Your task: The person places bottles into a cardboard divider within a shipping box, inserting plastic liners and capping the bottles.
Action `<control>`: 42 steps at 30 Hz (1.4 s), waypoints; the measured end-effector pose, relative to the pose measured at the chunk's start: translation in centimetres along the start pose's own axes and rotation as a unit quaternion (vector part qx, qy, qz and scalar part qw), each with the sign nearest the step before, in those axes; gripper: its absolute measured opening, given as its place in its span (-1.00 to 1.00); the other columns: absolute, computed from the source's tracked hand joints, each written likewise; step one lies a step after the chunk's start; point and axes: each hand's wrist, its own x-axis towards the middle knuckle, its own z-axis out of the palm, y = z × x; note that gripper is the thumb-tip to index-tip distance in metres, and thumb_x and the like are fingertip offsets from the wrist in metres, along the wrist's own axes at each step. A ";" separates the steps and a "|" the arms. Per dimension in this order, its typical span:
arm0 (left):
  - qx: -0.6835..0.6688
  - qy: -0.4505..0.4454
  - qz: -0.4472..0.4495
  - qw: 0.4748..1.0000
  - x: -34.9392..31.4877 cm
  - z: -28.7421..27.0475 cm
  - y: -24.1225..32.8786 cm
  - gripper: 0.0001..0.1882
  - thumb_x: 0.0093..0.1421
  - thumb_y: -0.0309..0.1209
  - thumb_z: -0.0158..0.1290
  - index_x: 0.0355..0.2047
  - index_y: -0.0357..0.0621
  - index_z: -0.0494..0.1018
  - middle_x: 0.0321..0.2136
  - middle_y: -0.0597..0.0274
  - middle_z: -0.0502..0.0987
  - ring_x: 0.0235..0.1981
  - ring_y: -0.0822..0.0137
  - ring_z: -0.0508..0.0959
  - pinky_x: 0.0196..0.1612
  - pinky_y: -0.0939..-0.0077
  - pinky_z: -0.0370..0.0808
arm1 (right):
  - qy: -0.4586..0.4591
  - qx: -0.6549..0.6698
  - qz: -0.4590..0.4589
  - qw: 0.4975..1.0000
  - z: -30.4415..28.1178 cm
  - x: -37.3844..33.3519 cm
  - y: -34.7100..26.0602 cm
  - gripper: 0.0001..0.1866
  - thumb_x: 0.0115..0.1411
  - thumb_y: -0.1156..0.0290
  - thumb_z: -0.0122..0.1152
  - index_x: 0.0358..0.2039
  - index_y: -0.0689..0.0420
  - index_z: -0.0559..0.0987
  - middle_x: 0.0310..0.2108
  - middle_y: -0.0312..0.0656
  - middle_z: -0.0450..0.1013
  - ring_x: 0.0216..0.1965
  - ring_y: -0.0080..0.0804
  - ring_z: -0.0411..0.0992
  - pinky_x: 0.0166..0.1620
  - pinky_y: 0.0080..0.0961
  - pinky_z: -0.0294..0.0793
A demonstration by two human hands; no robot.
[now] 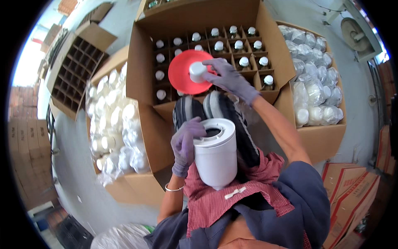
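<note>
My right hand (230,79), in a grey-purple glove, reaches over the divided carton with its thumb and fingers at the side of a small white cup-shaped piece (198,72). That piece sits at the middle of a round red dish (179,76), which covers some of the bottles. On my lap stands a white cylinder (215,159) with a round dark opening in its top. My gloved left hand (187,143) grips its rim, fingers curled over the left edge. White-capped bottles (243,62) fill many compartments of the carton (188,16).
Open cartons flank me: one with bagged white containers (114,103) at left, another with clear-wrapped ones (315,79) at right. A divided box (76,62) lies further left. Red-edged flat cartons (348,191) stand low right. A grey fan (356,33) is at the upper right.
</note>
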 end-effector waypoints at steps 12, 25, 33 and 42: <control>-0.155 -0.152 -0.298 0.930 -9.6 2.7 5.1 -0.03 0.16 -0.28 0.14 0.36 -0.31 -0.25 0.37 -0.12 -0.12 0.39 0.11 -0.05 0.38 0.31 -0.12 | -0.306 0.240 0.203 0.899 -9.1 -22.1 -3.9 0.33 -0.15 -0.07 0.47 0.39 0.15 -0.24 0.39 -0.03 -0.14 0.40 -0.28 -0.18 0.38 -0.37 -0.20; 0.150 0.057 -0.036 0.986 -8.5 4.2 5.1 -0.41 0.23 -0.09 -0.14 0.09 -0.32 0.20 -0.03 -0.06 0.39 -0.02 0.12 0.42 0.08 0.29 0.32 | 0.013 0.389 0.151 0.909 -6.0 -26.1 -6.3 -0.12 0.26 -0.15 -0.09 0.37 0.16 -0.07 0.35 -0.08 -0.07 0.37 -0.28 -0.14 0.36 -0.35 -0.18; 0.239 -0.098 -0.193 0.947 -5.1 4.4 3.4 -0.65 0.37 -0.36 -0.29 0.01 -0.35 0.32 -0.06 0.07 0.46 -0.07 0.20 0.50 0.03 0.34 0.42 | 0.090 0.058 -0.095 0.990 -8.5 -23.6 -8.0 0.01 -0.08 -0.24 0.20 0.25 0.21 0.24 0.22 0.07 0.10 0.25 0.06 0.05 0.28 -0.10 -0.01; -0.557 -0.156 -0.582 0.572 -6.3 6.7 3.3 -0.60 0.33 -0.35 -0.17 0.11 -0.30 0.25 -0.03 0.09 0.44 0.00 0.18 0.48 0.10 0.33 0.41 | -0.239 -0.055 -0.392 0.887 -6.5 -20.6 -16.6 -0.10 -0.38 -0.20 0.40 0.09 -0.25 0.45 0.15 -0.09 0.22 0.17 0.02 0.17 0.08 0.15 0.10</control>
